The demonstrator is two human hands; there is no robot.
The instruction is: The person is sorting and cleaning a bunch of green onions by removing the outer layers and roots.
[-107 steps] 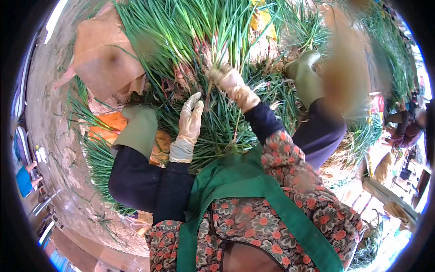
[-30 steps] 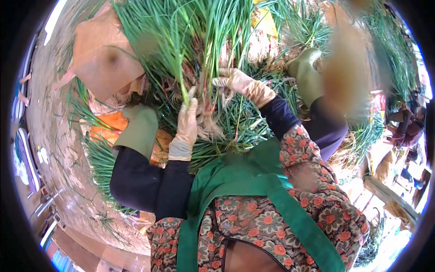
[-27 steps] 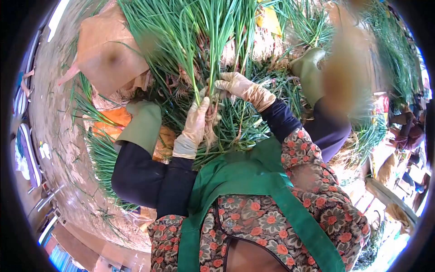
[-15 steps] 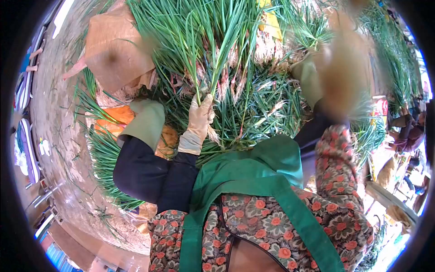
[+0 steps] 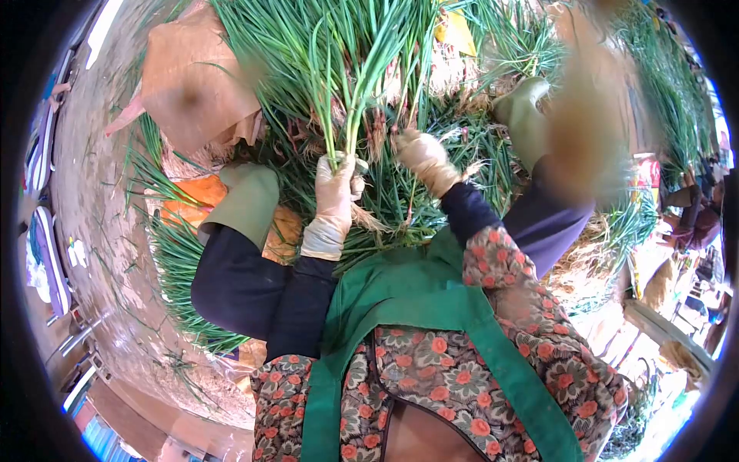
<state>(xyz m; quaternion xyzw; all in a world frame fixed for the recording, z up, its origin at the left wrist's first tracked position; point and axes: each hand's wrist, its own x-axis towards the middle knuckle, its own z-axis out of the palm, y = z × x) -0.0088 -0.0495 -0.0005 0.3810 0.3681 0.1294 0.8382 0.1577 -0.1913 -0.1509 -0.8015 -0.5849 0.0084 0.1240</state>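
My left hand (image 5: pixel 333 199), in a pale glove, is wrapped round a few green onions (image 5: pixel 351 131). Their leaves point up and away from me, and pale roots hang below the fist. To its right, my right hand (image 5: pixel 426 158), gloved too, has its fingers curled in at the base of the big onion heap (image 5: pixel 369 46). Whatever lies between those fingertips is too small to make out. Loose green leaves and trimmings (image 5: pixel 454 196) cover the ground under both hands, between my boots.
A brown sheet-like cover (image 5: pixel 196 85) sits at the upper left, beside an orange bag (image 5: pixel 188 202). My green boots (image 5: pixel 250 192) flank the heap. More onions (image 5: pixel 185 269) lie at the left, and others at the far right, where another person (image 5: pixel 693 219) sits. A blurred spot hides part of the upper right.
My right hand has come in from the blurred upper right to the base of the heap, beside my left hand. The left hand stays almost in place, holding the onions.
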